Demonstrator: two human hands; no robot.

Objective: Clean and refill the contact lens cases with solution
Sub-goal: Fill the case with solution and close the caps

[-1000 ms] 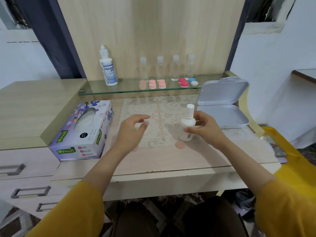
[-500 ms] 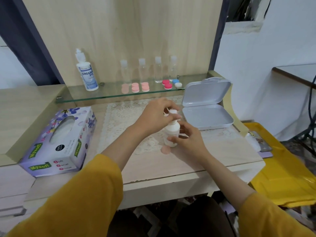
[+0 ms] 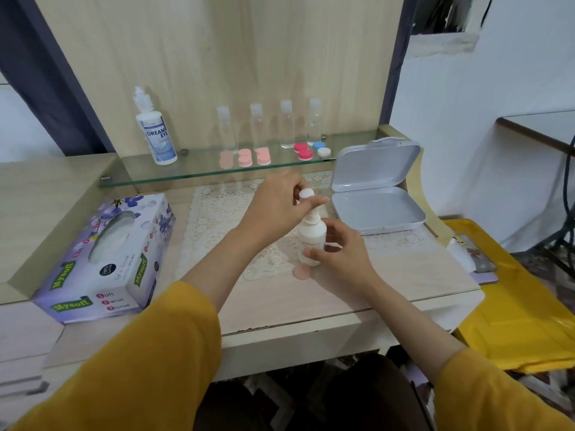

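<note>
— Where did we have the bottle point(image 3: 312, 236)?
— Upright on the lace mat point(image 3: 217, 219), our right hand point(image 3: 340, 255) wrapped around it.
— And our left hand point(image 3: 275, 206)?
— It pinched the white cap point(image 3: 306, 193) above the nozzle point(image 3: 312, 216).

Only 2 things w/ readable text here. Upper left-centre of frame, on the glass shelf point(image 3: 199, 169): tall white solution bottle point(image 3: 156, 135) w/ a blue-print label, "DREAM EYE" in big blue caps. Smaller print above & below it too blurry to make out.

Lower left of frame: purple floral tissue box point(image 3: 105, 259), brand "Mysoft" in yellow on green ribbon banners, at least 3x: 2 on the top face either side of the opening, 1 at the bottom-left corner of the near end. Near end also reads "Soft Facial Tissue", 1 word per line, 1st letter of each in a red dot. Black round badge + script line on top face: too small, can't read.
</note>
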